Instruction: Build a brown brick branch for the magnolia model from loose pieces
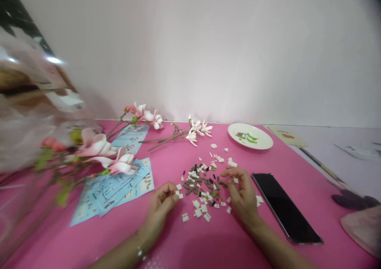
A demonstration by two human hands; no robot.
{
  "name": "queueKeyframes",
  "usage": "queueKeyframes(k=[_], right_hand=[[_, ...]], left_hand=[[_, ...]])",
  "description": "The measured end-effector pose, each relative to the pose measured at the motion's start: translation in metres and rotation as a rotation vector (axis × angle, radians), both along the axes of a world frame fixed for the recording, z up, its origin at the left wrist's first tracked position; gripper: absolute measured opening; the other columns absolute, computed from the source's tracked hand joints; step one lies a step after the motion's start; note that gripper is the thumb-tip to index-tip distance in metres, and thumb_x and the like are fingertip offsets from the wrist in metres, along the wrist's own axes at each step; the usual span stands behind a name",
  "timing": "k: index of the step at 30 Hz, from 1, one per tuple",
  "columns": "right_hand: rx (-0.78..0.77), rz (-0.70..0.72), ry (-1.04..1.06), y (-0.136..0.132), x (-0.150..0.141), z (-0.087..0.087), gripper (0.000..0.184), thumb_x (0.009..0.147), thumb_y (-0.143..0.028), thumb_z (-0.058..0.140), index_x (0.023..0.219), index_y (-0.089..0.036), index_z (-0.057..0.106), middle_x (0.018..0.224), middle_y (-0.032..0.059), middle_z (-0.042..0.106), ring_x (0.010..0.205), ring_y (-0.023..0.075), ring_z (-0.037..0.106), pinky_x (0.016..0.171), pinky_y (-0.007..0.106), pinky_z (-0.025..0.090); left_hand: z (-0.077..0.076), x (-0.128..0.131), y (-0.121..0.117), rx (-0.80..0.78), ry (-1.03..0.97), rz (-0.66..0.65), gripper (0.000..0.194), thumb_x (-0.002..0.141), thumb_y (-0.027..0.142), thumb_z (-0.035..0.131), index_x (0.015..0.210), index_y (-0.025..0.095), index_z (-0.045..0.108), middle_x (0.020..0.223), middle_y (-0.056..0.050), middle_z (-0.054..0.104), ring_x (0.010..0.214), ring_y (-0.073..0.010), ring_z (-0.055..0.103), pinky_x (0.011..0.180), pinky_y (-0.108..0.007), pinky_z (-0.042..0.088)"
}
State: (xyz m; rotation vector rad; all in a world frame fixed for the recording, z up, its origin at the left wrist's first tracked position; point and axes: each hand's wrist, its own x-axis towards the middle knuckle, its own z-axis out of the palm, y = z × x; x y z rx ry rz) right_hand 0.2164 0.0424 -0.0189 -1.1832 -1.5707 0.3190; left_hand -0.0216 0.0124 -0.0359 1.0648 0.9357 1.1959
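Note:
A loose pile of small building bricks (pixel 195 183), mostly white, brown and black, lies on the pink tabletop. At the pile's left edge, my left hand (pixel 162 201) pinches a small white brick (pixel 180 196) between thumb and fingertips. My right hand (pixel 240 189) is over the pile's right side. Its fingers are bent, with the index finger and thumb apart beside a brown brick (pixel 221 181), and no brick shows in its grasp. Further white bricks (pixel 203 208) lie scattered between my hands.
A black phone (pixel 285 207) lies right of my right hand. Behind it stands a white plate (pixel 266 142) with green pieces. Brick flower stems (pixel 166 137) lie toward the wall. Blue instruction sheets (pixel 104 195) and pink brick flowers (pixel 98 150) occupy the left.

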Motion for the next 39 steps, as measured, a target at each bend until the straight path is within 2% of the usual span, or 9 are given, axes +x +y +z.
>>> queueKeyframes(k=[5, 9, 15, 19, 23, 28, 35, 39], right_hand=[[-0.027, 0.058, -0.182, -0.014, -0.016, 0.019, 0.019, 0.086, -0.015, 0.048, 0.1, -0.025, 0.056, 0.099, 0.0058, 0.059, 0.101, 0.0245, 0.053, 0.089, 0.043, 0.042], [-0.127, 0.155, -0.395, -0.018, -0.027, 0.023, 0.028, 0.087, -0.015, 0.046, 0.113, -0.021, 0.053, 0.104, 0.0093, 0.062, 0.098, 0.0252, 0.057, 0.084, 0.042, 0.047], [-0.139, 0.261, -0.51, 0.011, -0.039, 0.021, 0.048, 0.082, -0.005, 0.041, 0.128, -0.019, 0.045, 0.113, 0.0096, 0.064, 0.106, 0.0233, 0.057, 0.089, 0.042, 0.047], [-0.126, 0.34, -0.562, 0.03, -0.041, 0.011, 0.055, 0.078, 0.0, 0.042, 0.129, -0.02, 0.046, 0.108, 0.0066, 0.066, 0.104, 0.0207, 0.057, 0.09, 0.039, 0.046], [-0.125, 0.313, -0.569, 0.035, -0.027, 0.002, 0.053, 0.076, 0.002, 0.042, 0.124, -0.019, 0.05, 0.096, 0.0063, 0.066, 0.094, 0.0208, 0.057, 0.084, 0.038, 0.046], [-0.115, 0.245, -0.546, 0.033, -0.009, 0.006, 0.047, 0.074, 0.0, 0.043, 0.117, -0.017, 0.053, 0.084, 0.0047, 0.065, 0.082, 0.0216, 0.057, 0.08, 0.039, 0.045], [-0.118, 0.247, -0.51, 0.026, -0.026, 0.017, 0.042, 0.076, -0.003, 0.046, 0.113, -0.019, 0.056, 0.086, 0.0046, 0.065, 0.083, 0.021, 0.059, 0.077, 0.036, 0.047], [-0.14, 0.265, -0.509, 0.027, -0.037, 0.015, 0.04, 0.076, -0.003, 0.048, 0.111, -0.019, 0.057, 0.09, 0.006, 0.066, 0.087, 0.0221, 0.059, 0.077, 0.037, 0.047]], left_hand=[[0.004, 0.002, 0.001, 0.017, 0.0, 0.0, 0.012, 0.083, 0.023, 0.054, 0.074, 0.019, 0.047, 0.059, 0.008, 0.032, 0.052, -0.0092, 0.024, 0.051, -0.022, 0.022], [0.01, 0.004, 0.001, 0.001, 0.02, 0.007, 0.012, 0.081, 0.024, 0.054, 0.073, 0.019, 0.047, 0.058, 0.008, 0.035, 0.052, -0.0093, 0.027, 0.051, -0.022, 0.023], [0.019, 0.005, 0.001, 0.037, 0.047, 0.007, 0.014, 0.078, 0.025, 0.055, 0.07, 0.018, 0.046, 0.06, 0.006, 0.039, 0.054, -0.0103, 0.032, 0.053, -0.023, 0.026], [0.021, 0.005, 0.002, 0.051, 0.056, 0.013, 0.014, 0.077, 0.025, 0.055, 0.068, 0.019, 0.045, 0.062, 0.005, 0.041, 0.057, -0.011, 0.034, 0.055, -0.023, 0.028], [0.022, 0.005, 0.002, 0.053, 0.06, 0.01, 0.012, 0.076, 0.024, 0.054, 0.069, 0.018, 0.046, 0.061, 0.006, 0.04, 0.057, -0.0111, 0.034, 0.055, -0.024, 0.028], [0.024, 0.006, 0.001, 0.046, 0.071, 0.021, 0.013, 0.073, 0.026, 0.057, 0.067, 0.019, 0.047, 0.06, 0.005, 0.04, 0.058, -0.0119, 0.036, 0.055, -0.024, 0.027], [0.025, 0.006, 0.001, 0.026, 0.085, 0.039, 0.015, 0.074, 0.028, 0.057, 0.068, 0.019, 0.046, 0.06, 0.005, 0.04, 0.056, -0.0115, 0.035, 0.054, -0.023, 0.027], [0.024, 0.005, 0.001, 0.027, 0.086, 0.033, 0.016, 0.074, 0.028, 0.057, 0.067, 0.019, 0.047, 0.06, 0.005, 0.041, 0.056, -0.0116, 0.036, 0.054, -0.023, 0.028]])
